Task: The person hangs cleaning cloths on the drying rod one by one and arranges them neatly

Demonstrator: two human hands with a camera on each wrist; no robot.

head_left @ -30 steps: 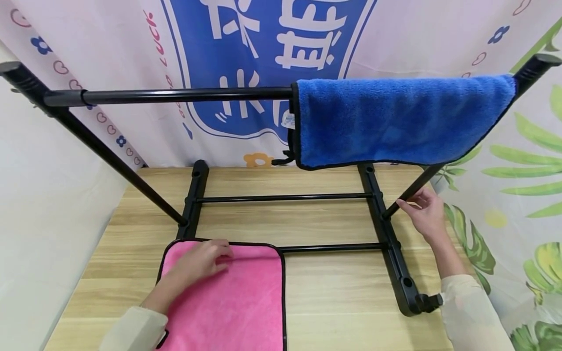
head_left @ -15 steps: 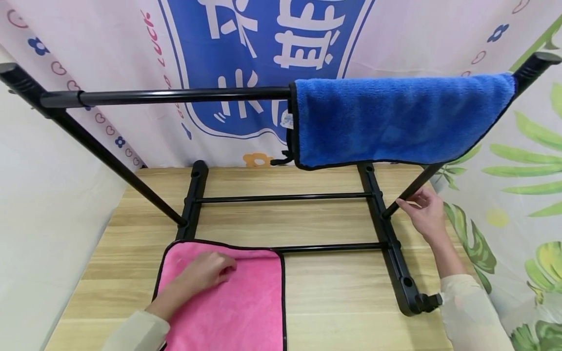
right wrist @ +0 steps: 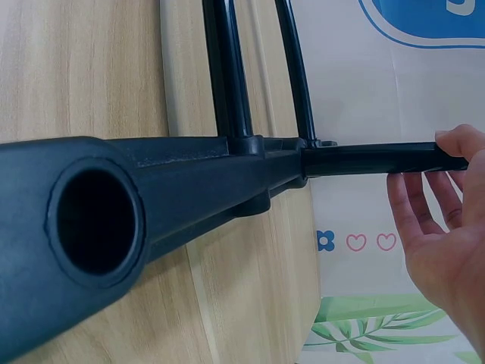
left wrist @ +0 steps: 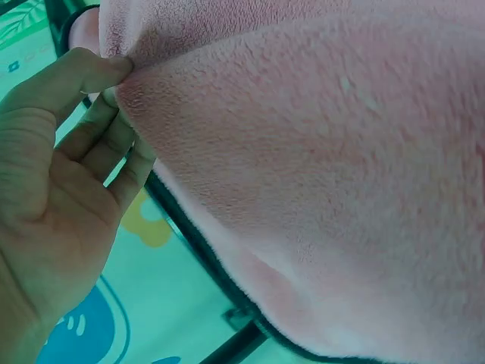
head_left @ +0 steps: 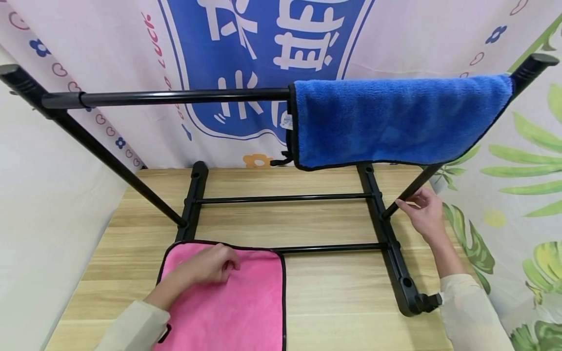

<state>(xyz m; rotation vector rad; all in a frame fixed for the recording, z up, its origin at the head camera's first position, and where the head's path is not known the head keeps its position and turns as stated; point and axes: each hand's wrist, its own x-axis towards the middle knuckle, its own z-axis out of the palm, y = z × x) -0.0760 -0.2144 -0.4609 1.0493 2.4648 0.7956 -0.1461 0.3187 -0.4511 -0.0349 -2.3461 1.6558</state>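
Observation:
In the head view, a pink towel (head_left: 246, 302) with black edging spreads at the lower left, its near end cut off by the frame. My left hand (head_left: 210, 265) is over its upper part; the left wrist view shows thumb and fingers pinching a fold of the pink cloth (left wrist: 288, 152). My right hand (head_left: 423, 212) grips the right upright (head_left: 412, 190) of a black towel rack low down, near the base, with thumb on one side and fingers on the other. Over the right half of the rack's top bar (head_left: 184, 96) hangs a blue towel (head_left: 395, 122).
The rack's feet, left (head_left: 193, 195) and right (head_left: 395, 263), rest on a wooden tabletop (head_left: 333, 297), joined by thin crossbars (head_left: 285, 199). A printed curtain (head_left: 412, 34) stands behind, a leaf-patterned one (head_left: 522, 195) at the right. A black knob (head_left: 430, 302) juts from the right foot.
My left hand has slid slightly right across the pink towel, its fingers curling more. My right hand stays on the upright, and the blue towel hangs as before.

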